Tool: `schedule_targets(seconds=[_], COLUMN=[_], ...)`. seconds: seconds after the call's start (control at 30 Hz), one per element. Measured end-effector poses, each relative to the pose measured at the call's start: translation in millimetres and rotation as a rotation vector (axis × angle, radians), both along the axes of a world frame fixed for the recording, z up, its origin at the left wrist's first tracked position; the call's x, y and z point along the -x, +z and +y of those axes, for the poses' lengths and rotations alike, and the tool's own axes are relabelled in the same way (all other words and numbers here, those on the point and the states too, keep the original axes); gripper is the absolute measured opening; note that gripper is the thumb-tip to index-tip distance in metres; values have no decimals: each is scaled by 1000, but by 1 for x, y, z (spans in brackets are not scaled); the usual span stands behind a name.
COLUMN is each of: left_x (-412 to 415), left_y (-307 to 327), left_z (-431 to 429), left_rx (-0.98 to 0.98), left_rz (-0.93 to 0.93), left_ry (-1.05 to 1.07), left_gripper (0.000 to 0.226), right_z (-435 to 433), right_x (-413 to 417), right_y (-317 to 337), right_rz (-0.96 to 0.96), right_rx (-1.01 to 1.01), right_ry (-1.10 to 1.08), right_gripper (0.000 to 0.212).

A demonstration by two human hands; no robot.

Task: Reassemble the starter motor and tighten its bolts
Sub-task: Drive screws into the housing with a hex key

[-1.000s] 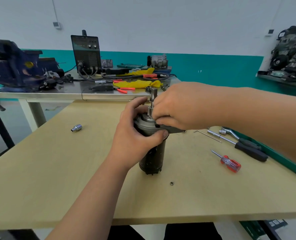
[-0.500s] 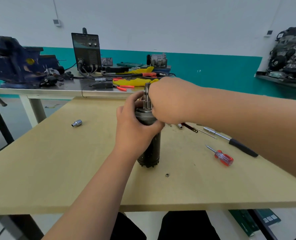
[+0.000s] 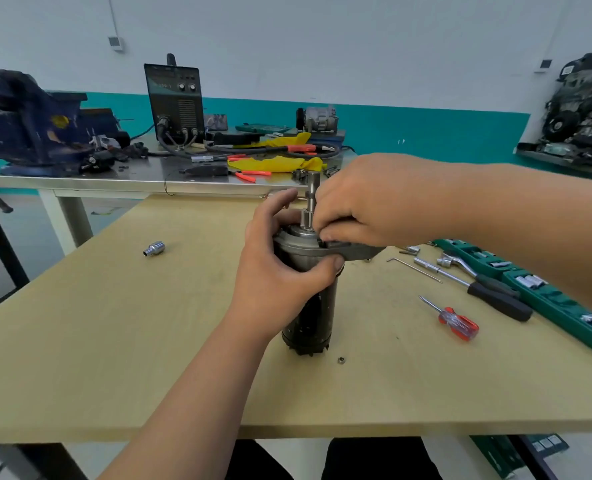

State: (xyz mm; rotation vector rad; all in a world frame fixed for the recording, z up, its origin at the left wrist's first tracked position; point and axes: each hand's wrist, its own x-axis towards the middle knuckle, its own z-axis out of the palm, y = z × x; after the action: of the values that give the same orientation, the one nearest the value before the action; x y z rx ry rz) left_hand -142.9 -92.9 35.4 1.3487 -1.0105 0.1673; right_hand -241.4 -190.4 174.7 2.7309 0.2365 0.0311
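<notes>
We are looking down at the starter motor [image 3: 310, 306], and it is standing upright on its dark toothed end near the middle of the wooden bench [image 3: 114, 341], its steel shaft [image 3: 311, 197] pointing straight up. The left hand [image 3: 280, 271] is wrapping round the upper part of the housing, thumb lying across the front and fingers curling round the far side, gripping it firmly. The right hand [image 3: 367, 202] is sitting over the top of the motor, fingers curled down just beside the shaft and clamping a grey metal bracket [image 3: 357, 252] that is jutting out to the right from the motor's top edge. What is going on under those fingertips we are not able to make out. A small nut [image 3: 340, 360] is lying loose on the bench just in front of the motor's base, and a chrome socket [image 3: 154, 248] is lying well off to the left. Over on the right we are seeing a hex key [image 3: 414, 269], a black-handled driver [image 3: 499, 301] and a red-handled screwdriver [image 3: 459, 323], all lying near the green socket tray [image 3: 564, 317] that is running along the bench's right edge. Behind, a steel bench [image 3: 142, 183] is carrying a blue vise [image 3: 21, 123], a black welding machine [image 3: 175, 102] and a yellow cloth [image 3: 274, 164].
</notes>
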Motion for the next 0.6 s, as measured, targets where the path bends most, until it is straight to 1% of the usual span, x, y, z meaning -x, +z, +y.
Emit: schedule_targets(seconds=[0.07,0.17,0.27,0.37,0.43,0.53,0.6], left_x=[2,6,14,27,33,35,35], left_y=[-2,-6,-8,-6,-5,-4,-4], left_z=[1,4,6,4,3,6,7], left_rx=[7,25,41,41,46,24,11], left_rz=[-24,-60,-111,-163,-165,-178,-209], left_ry=[15,20,64,194,224,222,234], left_gripper=[78,81,80,81,79,80,80], right_z=[7,19,35,43,37,22,17], right_x=[4,12,11,5,10,26,35], right_y=[0,-3,-13,-21,-17,-8,-8], right_rz=[7,4,-107,-185,-201,-201,-150], right_rx=[59,104,52,10,9,-61,-83], right_ry=[-5,-80,-233,-368,-366,-272,-211], right_gripper=[33,26,32,32,31,26,20])
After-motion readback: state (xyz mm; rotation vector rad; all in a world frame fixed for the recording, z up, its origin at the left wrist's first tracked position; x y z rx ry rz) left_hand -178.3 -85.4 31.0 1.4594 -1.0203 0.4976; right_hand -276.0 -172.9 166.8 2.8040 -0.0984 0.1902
